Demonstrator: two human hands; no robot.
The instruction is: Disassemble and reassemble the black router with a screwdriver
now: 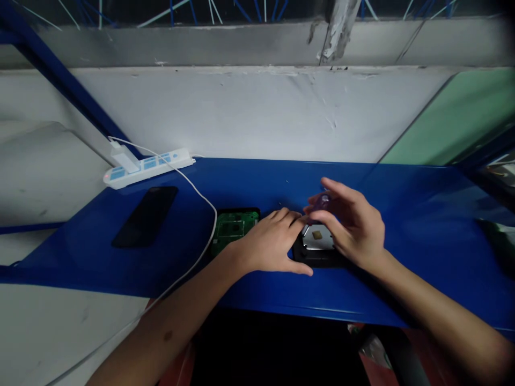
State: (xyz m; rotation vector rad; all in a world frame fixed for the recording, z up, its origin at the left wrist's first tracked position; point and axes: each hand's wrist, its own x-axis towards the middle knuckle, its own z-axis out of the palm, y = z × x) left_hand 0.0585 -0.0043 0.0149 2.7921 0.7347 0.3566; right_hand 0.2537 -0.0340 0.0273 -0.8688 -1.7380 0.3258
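A screwdriver with a clear purple handle (322, 202) is gripped by the fingers of my right hand (356, 228), its shaft slanting down to the left. Beneath it lies a black device with a silver metal plate (317, 242) and a small tan square on it. My left hand (271, 241) lies palm down with fingers spread, against the left side of that device. Left of this hand, and partly hidden by it, is a green circuit board (233, 228) in a black casing. What the left fingertips touch is hard to make out.
A black phone (145, 217) lies on the blue table (257, 292) at the left. Behind it stands a white power strip (151, 167) with a plugged-in charger. Its white cable (205, 199) runs past the circuit board. Tiny screws (280, 203) lie behind the hands.
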